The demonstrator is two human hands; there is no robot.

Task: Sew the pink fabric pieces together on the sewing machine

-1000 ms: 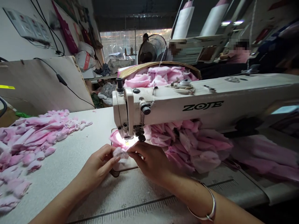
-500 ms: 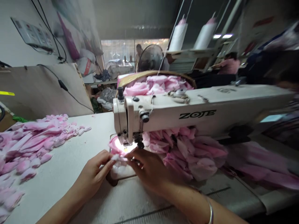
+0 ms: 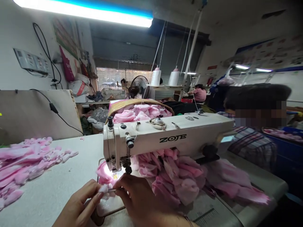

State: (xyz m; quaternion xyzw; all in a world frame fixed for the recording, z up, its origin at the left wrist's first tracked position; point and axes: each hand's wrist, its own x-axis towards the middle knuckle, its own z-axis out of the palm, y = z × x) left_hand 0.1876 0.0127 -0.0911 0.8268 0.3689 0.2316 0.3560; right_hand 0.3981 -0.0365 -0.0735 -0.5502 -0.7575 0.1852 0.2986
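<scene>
Low in the view, my left hand pinches a small piece of white and pink fabric between thumb and forefinger. Beside it, my right hand is closed on a thin metal tool whose tip meets that fabric; its exact kind is unclear. Just behind the fingers, pink fabric lies by the lit needle area of a white ZOJE sewing machine. Gathered pink fabric pieces are heaped under the machine's arm, right of my right hand.
More pink pieces lie on the table at left. Behind the machine stands a container of pink fabric. Two white thread cones rise above it. A person in a plaid shirt is close at right.
The view has tilted up, so the machine and hands appear lower and a ceiling lamp shows. Both hands stay together at the small fabric piece.
</scene>
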